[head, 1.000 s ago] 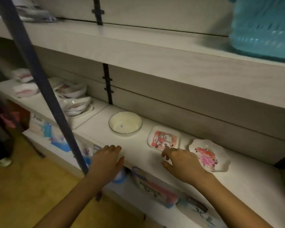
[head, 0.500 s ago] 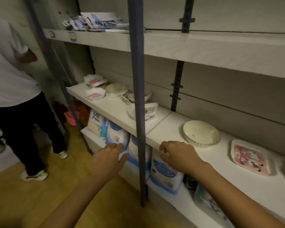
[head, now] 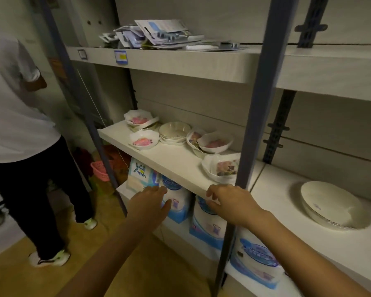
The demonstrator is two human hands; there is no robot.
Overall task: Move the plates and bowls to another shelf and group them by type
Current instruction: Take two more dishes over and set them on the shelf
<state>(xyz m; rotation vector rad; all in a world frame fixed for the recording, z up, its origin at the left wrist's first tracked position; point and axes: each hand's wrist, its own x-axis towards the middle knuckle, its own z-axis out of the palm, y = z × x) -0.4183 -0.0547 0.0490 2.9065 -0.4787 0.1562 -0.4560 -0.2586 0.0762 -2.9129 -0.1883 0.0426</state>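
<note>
On the left shelf (head: 169, 161) lie several dishes: a flowered dish (head: 143, 139) near the front, a flowered stack (head: 137, 121) at the back left, a stack of plain cream bowls (head: 174, 131), a flowered bowl (head: 214, 142) and a nearer stack of printed bowls (head: 222, 168). A large cream bowl (head: 332, 205) sits alone on the right shelf. My left hand (head: 150, 205) hovers open below the shelf's front edge. My right hand (head: 229, 200) is open at that edge, just in front of the printed bowls. Both hands hold nothing.
A blue-grey upright post (head: 253, 116) stands between the two shelf sections, right behind my right hand. Packs of tissue (head: 176, 202) fill the shelf below. Packaged goods (head: 159, 35) lie on the top shelf. A person in a white shirt (head: 15, 116) stands at left.
My view has swung left from the right shelf with its three dishes to the crowded left shelf. Both hands moved left with it and stayed empty.
</note>
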